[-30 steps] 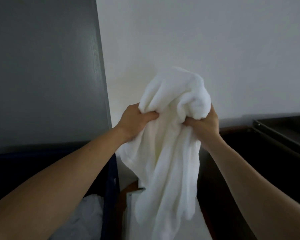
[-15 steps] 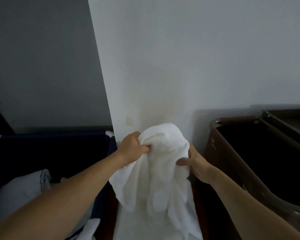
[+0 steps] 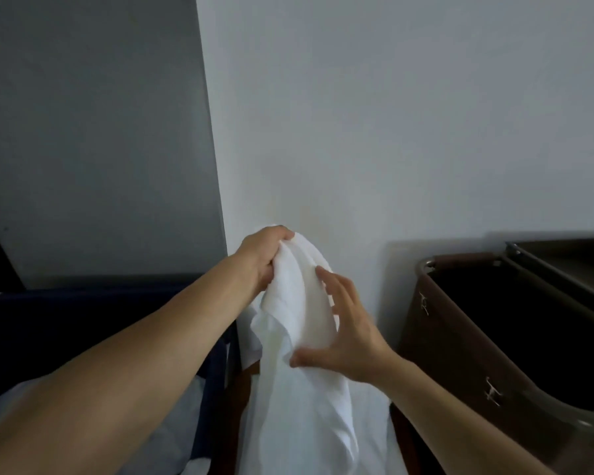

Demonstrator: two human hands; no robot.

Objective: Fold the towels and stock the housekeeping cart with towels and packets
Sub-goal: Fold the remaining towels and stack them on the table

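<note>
Head view has the towel (image 3: 299,389) hanging straight down in front of me, its long axis vertical, running from the bunched top in my left hand (image 3: 261,260) to below the bottom edge of the picture. My left hand is curled tight round that top bunch and carries all the weight. My right hand (image 3: 352,341) is spread and holds nothing: the thumb (image 3: 304,359) touches the cloth lower down, and the straight fingers (image 3: 330,284) lie just beside its right edge. So the cloth lies to the left of my right palm, and the free edge I judge I must find next is nearer that hand than the left. A second ago both hands clutched one crumpled ball of towel held up high. Half a second ago my right hand was already loosening, and now it has let go and slid down the hanging side, while the towel has dropped lower and drawn out long. To my right stands the brown cart bin (image 3: 436,323), near but apart from the towel, and to my left the dark blue hamper (image 3: 100,320) with white linen (image 3: 175,426) in it.
</note>
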